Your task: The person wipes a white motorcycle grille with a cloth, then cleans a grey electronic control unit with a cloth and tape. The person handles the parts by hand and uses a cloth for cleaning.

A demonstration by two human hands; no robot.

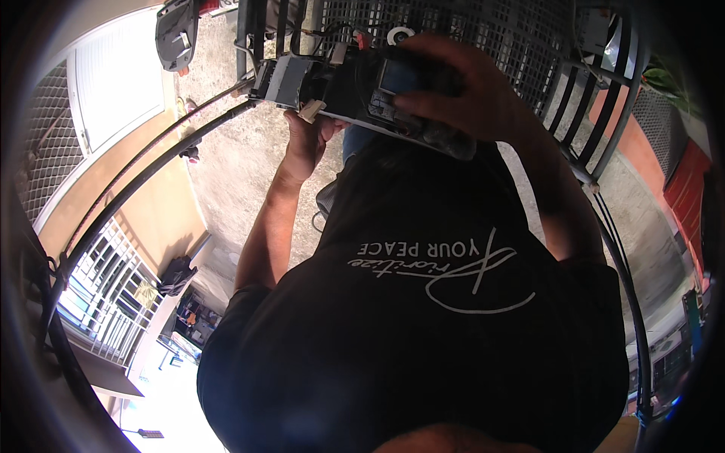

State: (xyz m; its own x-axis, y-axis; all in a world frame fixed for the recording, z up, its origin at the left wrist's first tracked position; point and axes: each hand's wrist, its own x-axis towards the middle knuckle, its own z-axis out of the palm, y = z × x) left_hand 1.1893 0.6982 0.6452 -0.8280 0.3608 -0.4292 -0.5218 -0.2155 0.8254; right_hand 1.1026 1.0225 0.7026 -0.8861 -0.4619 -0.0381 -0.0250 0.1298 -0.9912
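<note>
Two hands hold one dark, boxy device point(370, 94) near the top centre of the frame, well clear of the concrete floor point(242, 158) far beneath it. The left hand point(306, 143) comes up from below with its fingers curled under the device's lower left edge, closed on it like a cradle. The right hand point(461, 90) lies over the top right part, fingers bent and pressed onto the casing, thumb near a small pale panel; it too grips the device.

The risk I judge greatest is a drop: the device is held out in the air with nothing under it, and the left hand supports only one corner, so a slip of the right hand would tip it away. Thin wires point(340, 34) run from its upper edge toward the grey mesh grille point(483, 30) behind, and a tug could strain them. The black cables point(151, 174) arcing across the left of the frame, and another down the right, could snag an elbow.

As for labels, a small pale tag point(311, 111) sticks out at the device's lower left, and a light grey block point(285, 79) sits on its left end. A white round part point(399, 34) shows just above. The black shirt point(423, 332) bears white lettering at centre frame.
</note>
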